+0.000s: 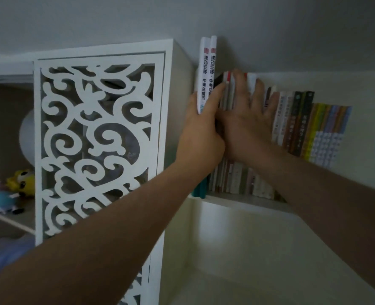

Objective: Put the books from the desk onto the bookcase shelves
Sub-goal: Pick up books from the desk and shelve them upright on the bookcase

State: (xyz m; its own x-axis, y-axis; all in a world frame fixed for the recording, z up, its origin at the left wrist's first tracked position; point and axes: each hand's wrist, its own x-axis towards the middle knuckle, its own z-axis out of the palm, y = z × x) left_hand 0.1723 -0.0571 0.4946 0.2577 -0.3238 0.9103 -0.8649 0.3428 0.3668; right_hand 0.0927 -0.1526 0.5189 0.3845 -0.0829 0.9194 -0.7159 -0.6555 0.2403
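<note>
A white bookcase [180,89] stands against a grey wall [270,29]. Its left section carries a carved scrollwork panel [98,139], with soft toys [10,190] on a shelf behind it. The right section holds a row of books [303,128] standing on a white shelf [237,200].

The left hand [201,133] grips two white books [207,71] near their lower end, fingers curled round the spines; they stand upright at the left end of the row. The right hand [248,122] lies flat with fingers spread, pressing on the spines of the shelved books just beside them
</note>
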